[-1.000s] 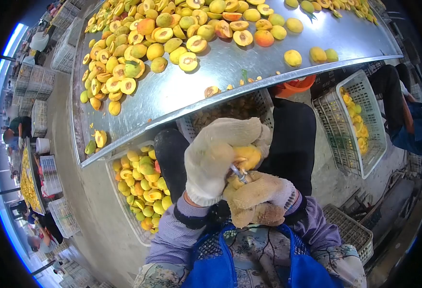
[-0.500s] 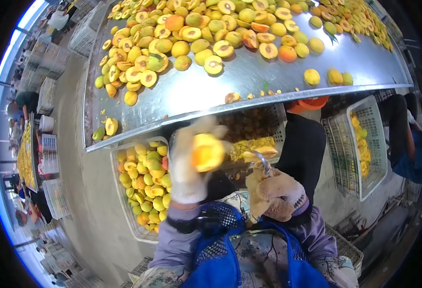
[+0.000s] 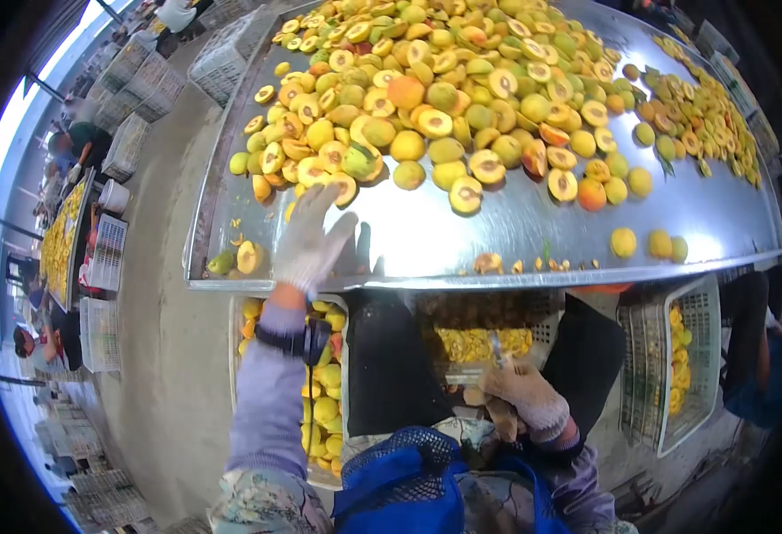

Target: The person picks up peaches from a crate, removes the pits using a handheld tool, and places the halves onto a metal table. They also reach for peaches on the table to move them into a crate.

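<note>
My left hand (image 3: 309, 245), in a white glove, reaches over the front of the metal table (image 3: 409, 240). Its fingers are stretched out, with the tips right at the near edge of the pile of yellow peaches (image 3: 409, 147), many of them cut in halves with pits showing. Lower down, my right hand (image 3: 522, 396), in a stained glove, is wrapped round a pitting knife (image 3: 498, 347), its metal blade pointing up. Behind the blade, under the table, a crate (image 3: 542, 334) holds yellow peach pieces (image 3: 471, 343).
A crate (image 3: 344, 392) of peaches stands below my left forearm. Another crate (image 3: 667, 374) with peaches is at the right, beside a seated person (image 3: 756, 329). Pit scraps (image 3: 489, 263) lie along the table's front edge. Other people work at a table (image 3: 61, 236) far left.
My left hand has moved from in front of me up to the peach pile, and the peach half it held is gone from it. The right hand has lowered slightly; the view has tilted up.
</note>
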`<state>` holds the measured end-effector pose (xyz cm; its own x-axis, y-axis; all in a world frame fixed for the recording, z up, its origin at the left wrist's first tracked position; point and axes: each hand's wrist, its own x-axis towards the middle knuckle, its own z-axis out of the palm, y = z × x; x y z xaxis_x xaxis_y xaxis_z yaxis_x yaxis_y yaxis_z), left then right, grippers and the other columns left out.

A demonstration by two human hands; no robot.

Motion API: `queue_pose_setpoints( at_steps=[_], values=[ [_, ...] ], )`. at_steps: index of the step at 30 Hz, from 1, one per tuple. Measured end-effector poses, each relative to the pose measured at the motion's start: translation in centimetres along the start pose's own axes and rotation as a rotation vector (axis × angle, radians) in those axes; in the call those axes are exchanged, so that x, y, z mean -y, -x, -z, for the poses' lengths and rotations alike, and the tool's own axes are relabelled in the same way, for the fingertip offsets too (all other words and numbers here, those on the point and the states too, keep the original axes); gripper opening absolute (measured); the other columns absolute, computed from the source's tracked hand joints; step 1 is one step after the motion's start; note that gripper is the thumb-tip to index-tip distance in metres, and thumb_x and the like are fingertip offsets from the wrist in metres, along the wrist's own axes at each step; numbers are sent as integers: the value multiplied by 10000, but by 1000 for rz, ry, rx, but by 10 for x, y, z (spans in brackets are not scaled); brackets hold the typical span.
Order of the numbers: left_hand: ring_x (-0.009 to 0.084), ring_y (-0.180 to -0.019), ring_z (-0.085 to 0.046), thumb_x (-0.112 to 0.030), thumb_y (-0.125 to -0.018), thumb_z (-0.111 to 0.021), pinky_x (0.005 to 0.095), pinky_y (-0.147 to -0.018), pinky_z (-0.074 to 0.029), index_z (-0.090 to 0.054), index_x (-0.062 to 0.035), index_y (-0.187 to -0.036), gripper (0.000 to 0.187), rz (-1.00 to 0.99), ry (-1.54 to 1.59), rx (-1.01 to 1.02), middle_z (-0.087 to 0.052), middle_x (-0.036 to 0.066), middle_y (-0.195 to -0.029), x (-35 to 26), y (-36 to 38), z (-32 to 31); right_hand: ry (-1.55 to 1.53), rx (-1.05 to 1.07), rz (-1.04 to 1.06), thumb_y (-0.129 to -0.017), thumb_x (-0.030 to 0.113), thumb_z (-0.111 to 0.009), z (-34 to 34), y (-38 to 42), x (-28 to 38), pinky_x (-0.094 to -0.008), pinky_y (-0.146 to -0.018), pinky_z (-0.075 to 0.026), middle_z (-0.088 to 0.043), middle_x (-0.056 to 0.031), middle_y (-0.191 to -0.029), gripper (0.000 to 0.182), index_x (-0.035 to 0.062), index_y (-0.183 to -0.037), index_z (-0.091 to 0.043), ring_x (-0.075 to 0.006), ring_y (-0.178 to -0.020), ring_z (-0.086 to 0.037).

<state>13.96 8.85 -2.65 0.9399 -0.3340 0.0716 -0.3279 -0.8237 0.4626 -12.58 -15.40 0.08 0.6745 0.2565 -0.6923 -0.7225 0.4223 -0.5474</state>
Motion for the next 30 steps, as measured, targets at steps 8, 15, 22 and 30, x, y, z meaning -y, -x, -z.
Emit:
queue_pose_setpoints(
  at_steps=[8, 15, 22, 30],
  values=[
    [408, -1354, -370, -555, -814, -587, 407, -1094, -341, -437, -108, -1433, 779, 237, -110, 240, -309, 300, -1478, -6, -113, -19, -59, -130, 12, -840, 252, -648, 5, -20, 5, -250, -320, -397, -581, -80, -547, 316, -59, -891, -632, -153, -344, -505],
    [401, -1305, -435, -490, -856, -576, 400, -1066, -382, -486, -163, -1380, 625, -39, 6, 689, -390, 260, -1435, -9, -41, -28, 27, -59, -75, -872, 233, -642, -4, -32, 11, -250, -384, -410, -648, -78, -675, 258, -23, -903, -653, -134, -408, -527],
    [322, -1167, -556, -366, -843, -567, 414, -976, -441, -601, -123, -1236, 463, 149, -250, -257, -624, 178, -1195, 71, -66, -26, 32, -69, -69, -879, 228, -649, -15, -22, 15, -248, -378, -406, -570, -52, -539, 235, -5, -852, -658, -137, -389, -521],
    [300, -1037, -640, -314, -840, -653, 392, -895, -499, -549, -107, -1237, 460, 50, -153, 269, -666, 165, -1095, 11, -29, -23, 185, -87, 52, -891, 260, -649, -23, -14, 2, -244, -458, -445, -567, -26, -581, 233, 27, -902, -656, -121, -474, -549]
  ],
)
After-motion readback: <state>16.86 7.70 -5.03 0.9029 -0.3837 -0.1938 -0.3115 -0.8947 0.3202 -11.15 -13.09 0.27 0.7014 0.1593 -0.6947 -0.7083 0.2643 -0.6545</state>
